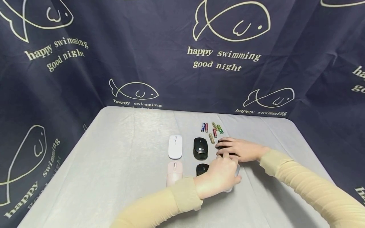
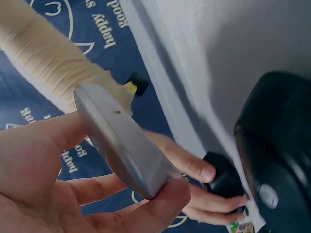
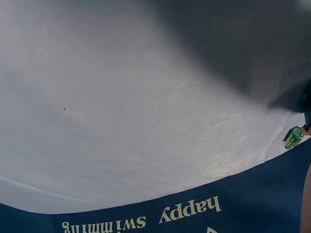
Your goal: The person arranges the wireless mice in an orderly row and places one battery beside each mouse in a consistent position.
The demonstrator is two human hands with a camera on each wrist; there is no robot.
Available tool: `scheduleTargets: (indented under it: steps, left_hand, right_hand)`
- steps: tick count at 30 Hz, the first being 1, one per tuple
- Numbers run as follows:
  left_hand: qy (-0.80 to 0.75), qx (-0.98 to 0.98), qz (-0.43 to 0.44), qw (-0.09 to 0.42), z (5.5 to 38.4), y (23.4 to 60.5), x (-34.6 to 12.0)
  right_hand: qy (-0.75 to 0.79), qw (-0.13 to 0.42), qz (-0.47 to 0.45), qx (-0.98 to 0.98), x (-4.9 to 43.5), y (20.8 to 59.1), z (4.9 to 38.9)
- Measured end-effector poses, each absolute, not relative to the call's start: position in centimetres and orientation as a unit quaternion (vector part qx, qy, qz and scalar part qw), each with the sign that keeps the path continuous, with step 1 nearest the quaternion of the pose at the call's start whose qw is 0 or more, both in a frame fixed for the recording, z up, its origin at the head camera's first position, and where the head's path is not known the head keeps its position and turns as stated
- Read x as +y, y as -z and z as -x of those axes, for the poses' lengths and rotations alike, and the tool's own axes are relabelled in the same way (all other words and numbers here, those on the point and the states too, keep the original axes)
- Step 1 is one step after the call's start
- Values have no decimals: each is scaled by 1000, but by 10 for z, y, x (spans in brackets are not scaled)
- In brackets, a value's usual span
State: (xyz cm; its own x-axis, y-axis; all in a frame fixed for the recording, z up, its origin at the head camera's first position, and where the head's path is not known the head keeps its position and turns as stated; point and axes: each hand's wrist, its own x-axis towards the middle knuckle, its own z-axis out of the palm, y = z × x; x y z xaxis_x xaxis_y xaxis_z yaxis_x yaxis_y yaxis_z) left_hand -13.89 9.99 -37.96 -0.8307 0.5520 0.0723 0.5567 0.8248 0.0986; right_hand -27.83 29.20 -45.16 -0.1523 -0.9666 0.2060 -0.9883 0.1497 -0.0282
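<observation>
My left hand grips a white mouse with a silver side by its edges. In the head view most of that mouse is hidden beneath the hand. Just beyond, my right hand holds a black mouse, thumb on one side and fingers on the other. The left wrist view shows that black mouse at the right hand's fingertips. A black mouse with a round logo lies left of the right hand. Another black mouse is partly covered by my left hand.
A white mouse and a pink mouse form a column on the left. Several batteries lie behind the mice, one of them green. A dark blue fish-print curtain surrounds the pale table.
</observation>
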Motion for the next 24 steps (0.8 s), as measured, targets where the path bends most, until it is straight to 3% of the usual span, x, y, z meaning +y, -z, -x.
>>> scheduleTargets:
  steps: [7,24]
  left_hand:
    - [44,-956,288,-17,137,391,113]
    - [1,-952,307,-10,129,420,130]
  right_hand:
    - [-81,58,-631,-769,288,446,275]
    - [-89,45,-617,-780,284,443,271]
